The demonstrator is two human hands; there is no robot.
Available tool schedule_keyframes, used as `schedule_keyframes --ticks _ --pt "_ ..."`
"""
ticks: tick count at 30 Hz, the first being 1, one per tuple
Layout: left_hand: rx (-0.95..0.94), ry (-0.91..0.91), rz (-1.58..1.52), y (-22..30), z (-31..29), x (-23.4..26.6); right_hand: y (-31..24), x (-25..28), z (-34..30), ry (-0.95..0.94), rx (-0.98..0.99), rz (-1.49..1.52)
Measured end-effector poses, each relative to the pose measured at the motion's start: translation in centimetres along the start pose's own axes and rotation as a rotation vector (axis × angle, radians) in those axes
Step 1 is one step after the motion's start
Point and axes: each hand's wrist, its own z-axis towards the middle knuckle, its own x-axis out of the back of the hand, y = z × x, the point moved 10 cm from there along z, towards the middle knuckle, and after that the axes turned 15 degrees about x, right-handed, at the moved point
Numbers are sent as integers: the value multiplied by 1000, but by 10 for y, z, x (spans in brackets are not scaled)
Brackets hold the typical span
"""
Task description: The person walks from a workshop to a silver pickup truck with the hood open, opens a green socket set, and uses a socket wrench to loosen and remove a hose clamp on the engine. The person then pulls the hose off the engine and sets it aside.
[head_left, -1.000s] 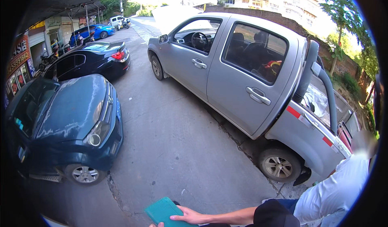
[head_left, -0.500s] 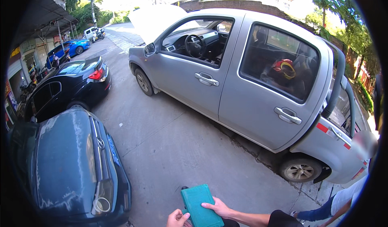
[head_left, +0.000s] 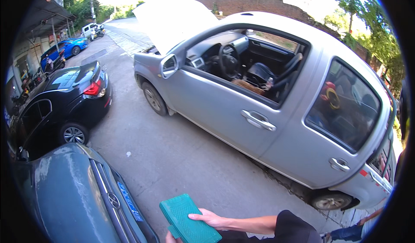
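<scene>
- Case (head_left: 186, 226), teal and flat, sits tilted between the 2 hands at the near middle, held up off the pavement (head_left: 173, 169).
- Right hand (head_left: 209, 218) is clamped on the case's right side, its thumb lying on the textured top.
- Left hand (head_left: 173, 238) touches the case's near left edge; only a few fingers show, so I cannot tell how firmly they close.
- The 2 hands are apart, each at its own side of the case.
- The case's far edge and far left corner are uncovered.
- Open pavement runs from beyond the case to the far left, between the near car (head_left: 65, 191) and the truck (head_left: 268, 143).
- On the left, the near car's front edge bounds that room, with the black car (head_left: 65, 100) farther along.
- On the right, the truck's lower edge slants from far left to near right; its hood (head_left: 173, 22) stands raised.
- Near right, another person's leg (head_left: 346, 233) shows near the truck's rear wheel (head_left: 330, 201).
</scene>
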Motion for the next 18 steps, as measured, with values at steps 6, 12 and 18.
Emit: schedule_keyframes --ticks 6,12,18 --pt "0 -25 -168 204 96 -50 -39 13 251 -101 18 -393" --pt "-20 -172 -133 429 157 -172 -164 1 465 10 -41 -874" --pt "-178 -272 88 641 239 -270 -300 -17 645 22 322 -1392"
